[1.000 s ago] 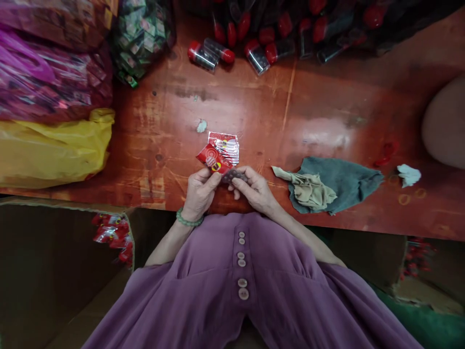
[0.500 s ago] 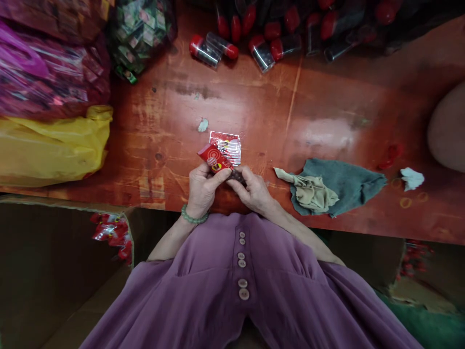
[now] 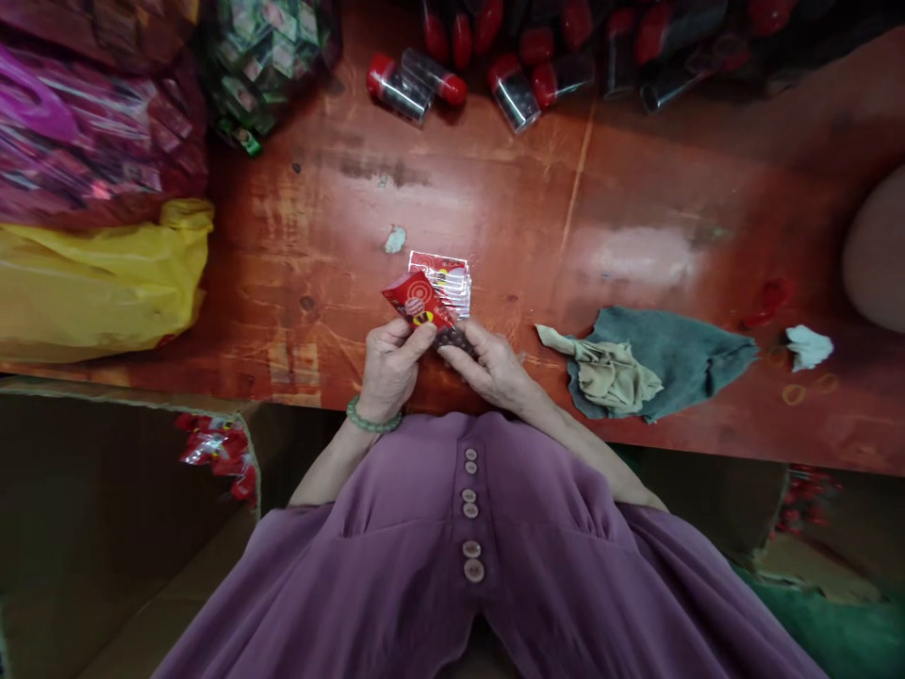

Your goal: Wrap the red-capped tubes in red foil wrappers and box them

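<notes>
A red printed packet is held at a slant just above the table's front part. Its lower right end looks dark and beady; I cannot make out what that is. My left hand, with a green bead bracelet at the wrist, pinches the packet with the thumb on its face. My right hand is closed on the dark lower end, thumb and fingers around it. Right behind the packet lies a fanned stack of red and white printed cards, partly covered by it.
Clear tubes with red caps lie along the back of the red table. Bulging bags stand at left, one yellow. A dark green cloth lies at right beside rubber bands. Below the edge are cardboard boxes.
The packet has tilted a little and more of its dark lower end shows. Both hands keep their hold. The view has shifted slightly.
</notes>
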A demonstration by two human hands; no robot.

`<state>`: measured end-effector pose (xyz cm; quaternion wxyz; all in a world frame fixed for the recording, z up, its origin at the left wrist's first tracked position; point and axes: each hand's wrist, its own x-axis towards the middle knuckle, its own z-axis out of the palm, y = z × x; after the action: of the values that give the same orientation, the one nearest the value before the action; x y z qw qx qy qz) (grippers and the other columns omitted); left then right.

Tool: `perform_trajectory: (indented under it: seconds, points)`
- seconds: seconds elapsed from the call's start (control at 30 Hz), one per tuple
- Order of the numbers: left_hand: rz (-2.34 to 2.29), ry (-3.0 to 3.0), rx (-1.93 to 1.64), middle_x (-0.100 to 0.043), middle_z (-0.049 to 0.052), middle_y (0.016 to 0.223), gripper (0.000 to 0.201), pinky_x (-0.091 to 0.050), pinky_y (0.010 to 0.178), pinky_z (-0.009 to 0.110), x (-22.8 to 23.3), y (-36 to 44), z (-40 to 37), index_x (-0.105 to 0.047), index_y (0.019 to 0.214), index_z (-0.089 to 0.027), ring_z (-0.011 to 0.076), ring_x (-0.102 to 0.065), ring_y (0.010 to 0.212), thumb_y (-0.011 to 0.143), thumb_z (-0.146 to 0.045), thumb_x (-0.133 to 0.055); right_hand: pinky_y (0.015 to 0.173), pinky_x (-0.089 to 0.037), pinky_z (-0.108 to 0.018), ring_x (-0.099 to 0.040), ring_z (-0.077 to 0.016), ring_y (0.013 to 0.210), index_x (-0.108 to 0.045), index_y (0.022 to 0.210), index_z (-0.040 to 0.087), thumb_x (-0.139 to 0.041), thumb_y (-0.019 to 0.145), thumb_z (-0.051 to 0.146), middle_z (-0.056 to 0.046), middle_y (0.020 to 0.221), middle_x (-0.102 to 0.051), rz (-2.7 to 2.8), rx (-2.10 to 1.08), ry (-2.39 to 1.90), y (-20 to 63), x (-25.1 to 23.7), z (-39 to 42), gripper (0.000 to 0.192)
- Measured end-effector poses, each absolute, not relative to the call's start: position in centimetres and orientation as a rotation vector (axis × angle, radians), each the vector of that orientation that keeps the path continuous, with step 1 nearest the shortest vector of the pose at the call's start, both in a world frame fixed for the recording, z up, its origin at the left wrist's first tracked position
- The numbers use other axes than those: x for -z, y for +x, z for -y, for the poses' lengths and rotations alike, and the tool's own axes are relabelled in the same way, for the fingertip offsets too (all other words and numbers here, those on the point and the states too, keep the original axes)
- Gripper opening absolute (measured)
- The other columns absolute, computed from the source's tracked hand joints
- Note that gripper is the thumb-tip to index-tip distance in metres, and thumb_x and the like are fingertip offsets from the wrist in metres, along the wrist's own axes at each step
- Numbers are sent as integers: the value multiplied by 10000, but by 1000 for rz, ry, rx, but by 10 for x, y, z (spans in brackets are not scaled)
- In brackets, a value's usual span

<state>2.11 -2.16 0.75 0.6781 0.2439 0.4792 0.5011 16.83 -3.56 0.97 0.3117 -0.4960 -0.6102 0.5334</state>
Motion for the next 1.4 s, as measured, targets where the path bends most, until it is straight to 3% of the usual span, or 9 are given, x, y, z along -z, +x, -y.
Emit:
perform_trajectory:
  seconds: [0.23, 0.57, 0.7, 0.9, 1.07, 1.2, 1.3, 1.4]
  points:
    - [-1113, 515, -1144, -761, -12, 802, 272, -527, 780, 252, -8, 22, 19, -783, 804, -214, 113, -663, 718, 607, -368, -890, 593, -381, -238, -468, -110, 608, -536, 1029, 191, -529, 942, 315, 21, 731, -554, 1715, -1273, -1319, 167, -7, 37, 151]
    - [-1073, 518, -1115, -776, 32, 838, 336, -542, 866, 324, -1, 15, 22, -783, 861, -200, 168, -706, 795, 659, -459, -851, 629, -403, -243, -516, -118, 649, -569, 1036, 178, -533, 952, 342, -3, 785, -608, 1748, -1287, -1319, 169, -8, 36, 188]
    - [-1031, 582, -1075, -778, 48, 846, 316, -566, 836, 335, 0, 15, 22, -782, 852, -190, 183, -716, 799, 706, -467, -818, 616, -398, -238, -485, -108, 635, -564, 959, 194, -527, 952, 376, 21, 736, -560, 1643, -1422, -1322, 170, -11, 37, 186]
    - [-918, 561, -973, -754, 63, 721, 411, -610, 654, 343, -3, 16, 20, -747, 754, -170, 227, -734, 734, 679, -571, -798, 479, -336, -211, -396, -66, 487, -503, 868, 206, -479, 950, 550, 48, 684, -515, 1247, -1844, -1182, 168, -12, 40, 354]
    - [-943, 558, -1060, -759, 62, 744, 348, -609, 729, 340, -9, 15, 18, -741, 721, -180, 231, -738, 813, 648, -504, -846, 607, -400, -233, -469, -103, 619, -550, 924, 200, -492, 968, 434, 33, 709, -516, 1461, -1497, -1305, 161, -21, 39, 244]
    - [-976, 512, -1151, -766, 74, 795, 412, -585, 832, 369, -10, 14, 18, -757, 784, -176, 254, -731, 911, 570, -502, -889, 646, -415, -264, -526, -140, 669, -560, 1017, 195, -485, 977, 401, -8, 775, -592, 1720, -1271, -1333, 158, -24, 39, 223]
    - [-983, 501, -1146, -761, 52, 763, 406, -582, 828, 354, -7, 15, 20, -756, 755, -180, 229, -732, 846, 523, -472, -916, 676, -426, -288, -580, -178, 727, -544, 1080, 190, -480, 979, 400, -60, 861, -645, 1857, -1164, -1365, 159, -23, 41, 242]
    - [-990, 496, -1139, -746, 18, 706, 383, -592, 747, 311, -6, 16, 23, -741, 701, -195, 175, -716, 708, 511, -477, -917, 670, -422, -282, -570, -168, 713, -536, 1069, 191, -480, 974, 404, -42, 826, -619, 1791, -1228, -1367, 159, -23, 44, 239]
